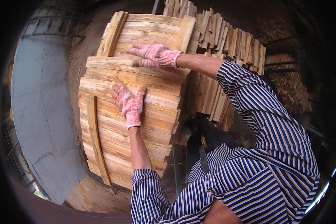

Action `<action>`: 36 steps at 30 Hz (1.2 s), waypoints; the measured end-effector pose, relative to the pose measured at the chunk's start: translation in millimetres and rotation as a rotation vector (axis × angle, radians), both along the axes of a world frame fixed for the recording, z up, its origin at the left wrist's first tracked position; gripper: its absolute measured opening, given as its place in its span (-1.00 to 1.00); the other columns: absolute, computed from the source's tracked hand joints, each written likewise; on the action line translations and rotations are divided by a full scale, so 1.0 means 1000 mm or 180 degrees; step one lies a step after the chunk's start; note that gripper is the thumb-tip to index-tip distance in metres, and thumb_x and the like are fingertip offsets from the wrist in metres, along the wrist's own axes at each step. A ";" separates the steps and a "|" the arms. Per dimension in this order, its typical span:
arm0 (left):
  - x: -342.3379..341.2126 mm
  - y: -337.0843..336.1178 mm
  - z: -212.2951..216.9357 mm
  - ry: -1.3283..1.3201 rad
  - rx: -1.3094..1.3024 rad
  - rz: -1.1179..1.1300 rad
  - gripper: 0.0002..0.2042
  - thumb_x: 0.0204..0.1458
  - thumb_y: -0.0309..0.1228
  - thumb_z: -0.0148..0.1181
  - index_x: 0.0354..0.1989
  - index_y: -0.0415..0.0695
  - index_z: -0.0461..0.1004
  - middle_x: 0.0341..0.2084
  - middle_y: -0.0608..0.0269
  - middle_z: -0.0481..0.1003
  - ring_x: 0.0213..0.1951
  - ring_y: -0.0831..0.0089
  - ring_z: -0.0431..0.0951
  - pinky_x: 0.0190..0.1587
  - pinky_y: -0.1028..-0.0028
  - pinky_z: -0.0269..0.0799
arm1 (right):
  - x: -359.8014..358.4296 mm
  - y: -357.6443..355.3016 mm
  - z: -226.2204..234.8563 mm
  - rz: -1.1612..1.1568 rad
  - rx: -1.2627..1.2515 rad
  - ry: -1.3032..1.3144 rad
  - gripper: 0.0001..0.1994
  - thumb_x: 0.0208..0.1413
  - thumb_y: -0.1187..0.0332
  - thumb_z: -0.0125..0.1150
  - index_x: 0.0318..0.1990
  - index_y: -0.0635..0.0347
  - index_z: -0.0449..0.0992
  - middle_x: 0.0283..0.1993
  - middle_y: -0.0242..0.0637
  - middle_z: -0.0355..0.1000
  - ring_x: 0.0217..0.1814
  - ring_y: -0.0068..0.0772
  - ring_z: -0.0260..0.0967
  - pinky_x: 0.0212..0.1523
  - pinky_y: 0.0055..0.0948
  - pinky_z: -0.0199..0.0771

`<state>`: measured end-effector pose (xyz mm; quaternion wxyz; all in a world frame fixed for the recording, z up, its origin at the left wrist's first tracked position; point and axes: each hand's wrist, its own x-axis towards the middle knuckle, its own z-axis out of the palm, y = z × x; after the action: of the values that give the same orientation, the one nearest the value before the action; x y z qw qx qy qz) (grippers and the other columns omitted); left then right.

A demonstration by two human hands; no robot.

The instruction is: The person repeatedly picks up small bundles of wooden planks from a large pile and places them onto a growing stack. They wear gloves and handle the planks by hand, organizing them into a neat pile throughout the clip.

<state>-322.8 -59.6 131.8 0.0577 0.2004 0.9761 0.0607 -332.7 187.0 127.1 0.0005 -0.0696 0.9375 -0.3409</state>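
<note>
Left batten: crosses the boards from near to far, left of both gloved hands.
Boards: beneath the fingers, long axis left to right, right ends slightly nearer.
Left hand: the nearer, palm down on the boards, fingers pointing far left, thumb spread apart.
Right hand: over the farther boards, fingers pointing left, somewhat apart; whether it touches, cannot tell.

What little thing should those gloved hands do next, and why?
Maybe the right hand could nudge the wooden planks level at their right-hand ends, because those ends stick out unevenly. It holds nothing, and the left hand, spread over the planks, could steady them.
</note>
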 end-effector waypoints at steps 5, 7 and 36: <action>0.112 0.026 0.008 0.0788 0.2111 -0.0754 -0.28 0.12 -0.08 0.28 0.35 -0.28 0.24 0.31 -0.16 0.28 0.36 -0.02 0.26 0.43 0.10 0.12 | 0.137 0.076 -0.059 -0.2374 -0.0835 0.0861 -0.30 0.31 -0.17 -0.02 0.40 0.14 0.23 0.47 -0.10 0.18 0.55 -0.13 0.02 0.52 -0.22 0.08; 0.218 0.027 0.008 -0.1401 0.3122 -0.0861 -0.42 0.07 -0.29 0.35 0.25 -0.26 0.36 0.21 -0.07 0.40 0.28 0.09 0.37 0.36 0.21 0.23 | 0.206 0.070 -0.079 -0.3634 -0.1311 -0.0412 -0.28 0.23 -0.08 0.12 0.42 0.17 0.19 0.48 -0.05 0.15 0.52 -0.11 0.10 0.47 -0.19 0.18; 0.285 0.131 -0.269 -0.2778 -0.0520 0.0343 0.01 -0.24 0.12 0.53 0.33 -0.18 0.18 -0.03 -0.23 0.56 0.02 -0.07 0.59 0.07 0.17 0.50 | 0.365 -0.021 -0.352 -0.4036 -0.5276 -0.1247 -0.32 0.19 0.08 0.33 0.32 0.34 0.31 0.25 0.00 0.43 0.33 -0.19 0.35 0.33 -0.31 0.32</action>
<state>-37.6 71.8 -137.2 0.4766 0.0997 0.8710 0.0651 31.9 166.0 -225.1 -0.0739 0.5095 0.2609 -0.8167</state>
